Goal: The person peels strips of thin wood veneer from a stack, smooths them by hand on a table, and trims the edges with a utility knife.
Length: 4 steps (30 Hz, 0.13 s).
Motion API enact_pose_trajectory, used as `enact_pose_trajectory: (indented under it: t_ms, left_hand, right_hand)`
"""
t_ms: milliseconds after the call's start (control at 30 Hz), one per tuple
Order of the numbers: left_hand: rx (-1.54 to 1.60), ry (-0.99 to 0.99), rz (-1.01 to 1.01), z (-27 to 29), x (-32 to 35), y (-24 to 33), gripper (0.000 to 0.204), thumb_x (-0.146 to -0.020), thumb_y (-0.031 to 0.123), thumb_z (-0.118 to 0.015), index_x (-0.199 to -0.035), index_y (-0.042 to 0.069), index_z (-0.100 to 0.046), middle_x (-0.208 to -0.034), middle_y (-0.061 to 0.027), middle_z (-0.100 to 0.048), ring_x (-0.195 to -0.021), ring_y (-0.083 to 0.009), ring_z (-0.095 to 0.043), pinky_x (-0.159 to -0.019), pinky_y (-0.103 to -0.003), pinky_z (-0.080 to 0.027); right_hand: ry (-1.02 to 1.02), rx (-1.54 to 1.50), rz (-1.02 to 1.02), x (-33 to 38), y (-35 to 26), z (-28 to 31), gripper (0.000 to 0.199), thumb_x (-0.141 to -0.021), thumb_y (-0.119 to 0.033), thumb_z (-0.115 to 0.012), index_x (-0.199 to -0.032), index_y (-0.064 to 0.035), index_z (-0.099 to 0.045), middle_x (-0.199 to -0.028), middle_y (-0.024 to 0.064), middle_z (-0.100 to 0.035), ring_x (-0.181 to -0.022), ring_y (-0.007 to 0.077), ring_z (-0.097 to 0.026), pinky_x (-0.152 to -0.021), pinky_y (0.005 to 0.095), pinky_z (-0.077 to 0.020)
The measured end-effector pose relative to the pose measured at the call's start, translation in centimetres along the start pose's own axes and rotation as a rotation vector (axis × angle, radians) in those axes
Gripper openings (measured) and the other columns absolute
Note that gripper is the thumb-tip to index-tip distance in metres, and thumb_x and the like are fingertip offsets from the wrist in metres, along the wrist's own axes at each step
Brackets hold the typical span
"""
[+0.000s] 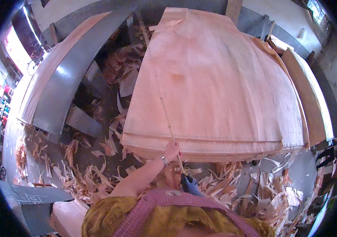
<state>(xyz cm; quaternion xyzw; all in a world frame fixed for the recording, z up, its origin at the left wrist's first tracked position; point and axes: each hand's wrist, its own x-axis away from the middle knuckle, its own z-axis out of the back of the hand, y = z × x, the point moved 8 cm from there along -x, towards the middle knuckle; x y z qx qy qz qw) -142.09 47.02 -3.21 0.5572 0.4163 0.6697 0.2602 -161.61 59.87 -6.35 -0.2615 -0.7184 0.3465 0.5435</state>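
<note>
My left hand [171, 150] reaches forward to the near edge of a tall stack of pale pink wood veneer sheets [219, 79]. It is closed around a thin long stick [166, 114] that lies slanted over the top sheet and runs back toward me. There is a metal bangle on that wrist. The stick's near end meets a small blue and dark thing [191, 185] close to my chest; I cannot tell what that is. My right hand does not show.
Curled veneer scraps [85, 173] litter the floor around the stack. A second veneer stack with a grey metal sheet [63, 87] on it stands at the left. More boards [310, 98] lean at the right. A grey box [34, 197] sits at the lower left.
</note>
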Motion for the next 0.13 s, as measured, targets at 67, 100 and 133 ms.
enact_pose_trajectory:
  t_ms: [67,100,133]
  left_hand:
    - [0.028,0.048,-0.005,1.6,1.4,0.1,0.021,-0.096,0.017,-0.047,-0.094,-0.003,-0.040,-0.060,-0.0117,-0.056,-0.047,-0.0249,-0.064,-0.035,-0.035,-0.048]
    - [0.041,0.067,-0.026,1.9,1.1,1.6,0.021,-0.096,0.016,-0.047,-0.094,-0.003,-0.040,-0.061,-0.0118,-0.057,-0.046,-0.0251,-0.064,-0.034,-0.035,-0.048]
    - [0.044,0.062,-0.031,1.8,1.1,1.8,0.021,-0.096,0.016,-0.047,-0.094,-0.003,-0.040,-0.061,-0.0118,-0.057,-0.046,-0.0251,-0.064,-0.034,-0.035,-0.048]
  right_hand:
    - [-0.030,0.110,0.046,1.4,-0.5,-0.3,0.028,-0.094,-0.029,-0.060,-0.080,-0.0059,-0.064,-0.062,-0.0014,-0.054,-0.050,0.0074,-0.046,-0.047,0.0252,-0.0352]
    - [-0.021,0.160,0.153,0.2,-1.2,-0.3,0.029,-0.093,-0.030,-0.061,-0.080,-0.0054,-0.066,-0.062,-0.0009,-0.056,-0.051,0.0068,-0.047,-0.049,0.0240,-0.0371]
    - [0.026,0.085,0.024,-1.2,1.1,0.7,0.027,-0.092,-0.030,-0.065,-0.081,-0.0052,-0.066,-0.064,-0.0025,-0.057,-0.055,0.0090,-0.050,-0.052,0.0266,-0.0387]
